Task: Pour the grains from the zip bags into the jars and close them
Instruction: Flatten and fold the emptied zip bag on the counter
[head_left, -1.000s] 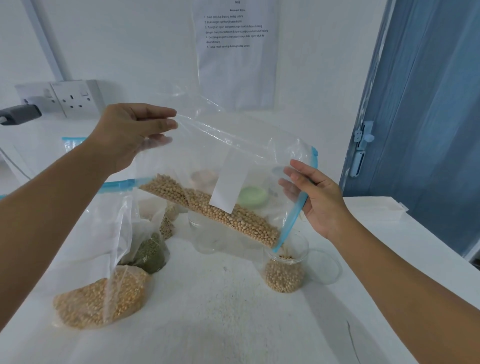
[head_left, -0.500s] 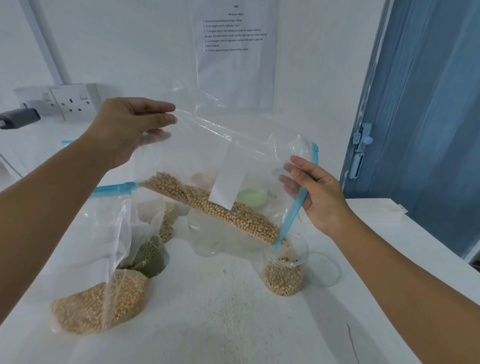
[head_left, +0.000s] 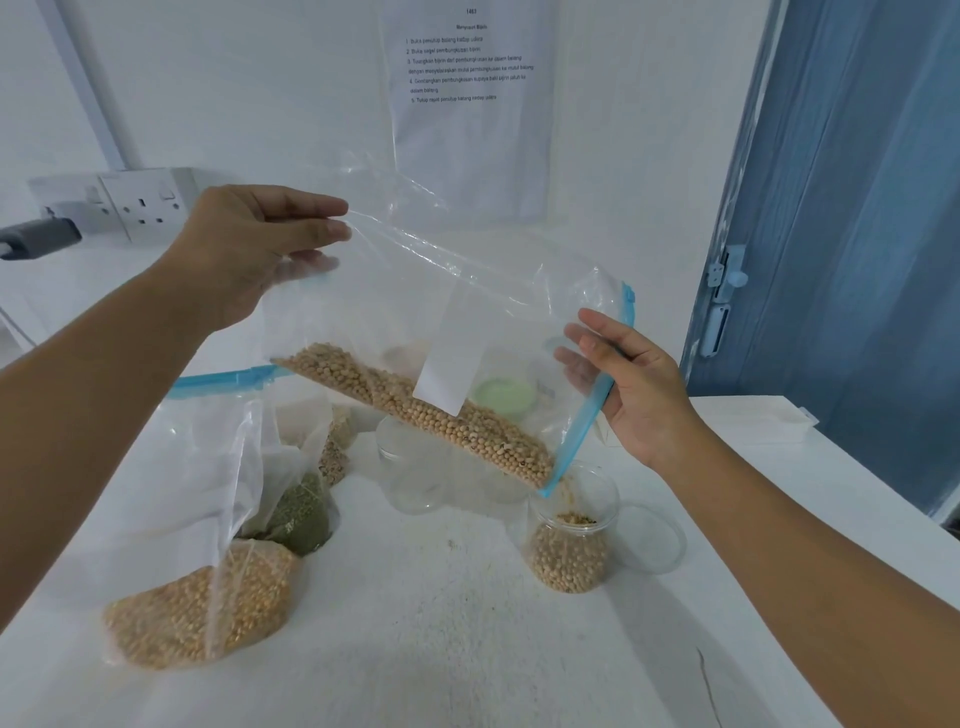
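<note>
- since a second ago the zip bag (head_left: 452, 332) has barely shifted; more soybeans (head_left: 431, 415) have slid toward its low corner, and the jar (head_left: 571, 535) looks a little fuller.
- i judge the pour about half done: that jar sits on the counter (head_left: 441, 649) right under the blue zip edge (head_left: 582, 431), roughly half full.
- to do it well i'd keep that corner over the mouth, raise the far end slowly, and watch for beans skipping past the rim.
- left hand (head_left: 249, 249) pinches the bag's upper corner, fingers (head_left: 317, 208) pressed together on the plastic.
- right hand (head_left: 639, 389) grips the zip edge, fingers loosely curled round it.
- clear lid (head_left: 655, 538) lies just beside the jar.
</note>
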